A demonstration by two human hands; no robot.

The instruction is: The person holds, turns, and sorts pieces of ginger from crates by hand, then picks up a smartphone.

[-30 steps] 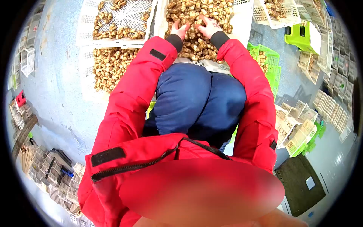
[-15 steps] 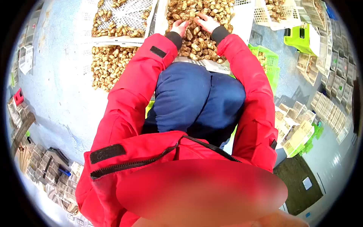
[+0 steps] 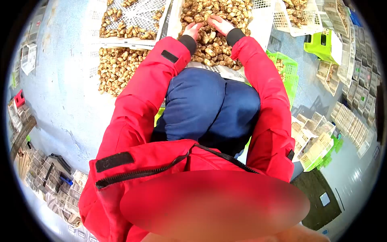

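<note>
Brown-and-cream bulb-like lumps (image 3: 213, 52) fill a white crate (image 3: 238, 73) in front of my knees. My left hand (image 3: 193, 30) rests on the left part of this pile, its fingers apart and partly hidden among the lumps. On the same pile, a little to the right, lies my right hand (image 3: 220, 25), fingers stretched out toward the left. Neither hand shows a lump lifted off the pile. A gap filled with lumps separates the two hands.
To the left stand a mesh tray (image 3: 137, 19) with scattered lumps and a fuller crate (image 3: 119, 70) below it. A green crate (image 3: 288, 66) sits by my right arm. Beyond it are a white basket (image 3: 308, 28), a lime-green stool (image 3: 322, 46) and stacked crates (image 3: 348, 123).
The view has shifted slightly, so the crates appear a little to the right. Both hands stay on the pile in nearly the same place, with only small finger movement.
</note>
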